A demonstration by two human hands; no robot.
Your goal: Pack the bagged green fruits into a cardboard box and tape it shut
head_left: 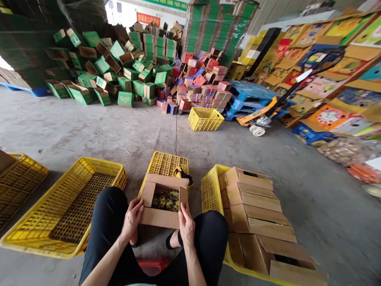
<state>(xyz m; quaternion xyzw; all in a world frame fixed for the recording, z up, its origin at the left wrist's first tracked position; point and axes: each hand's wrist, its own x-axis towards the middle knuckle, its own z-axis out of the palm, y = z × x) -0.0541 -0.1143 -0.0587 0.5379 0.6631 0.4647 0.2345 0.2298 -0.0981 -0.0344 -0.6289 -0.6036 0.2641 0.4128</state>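
Cardboard box (162,202) of dark fruit sat on a yellow crate (166,163); left hand (133,216) and right hand (186,223) fingers gripped its near flap.

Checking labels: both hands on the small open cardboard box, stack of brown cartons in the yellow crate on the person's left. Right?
Not quite. The head view shows the stack of brown cartons in the yellow crate on the person's right. Both the left hand and right hand do grip the small open cardboard box.

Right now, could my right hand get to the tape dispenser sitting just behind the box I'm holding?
Probably yes. The right hand rests on the cardboard box, and the tape dispenser sits just past the box's far right corner on the yellow crate, with nothing between.
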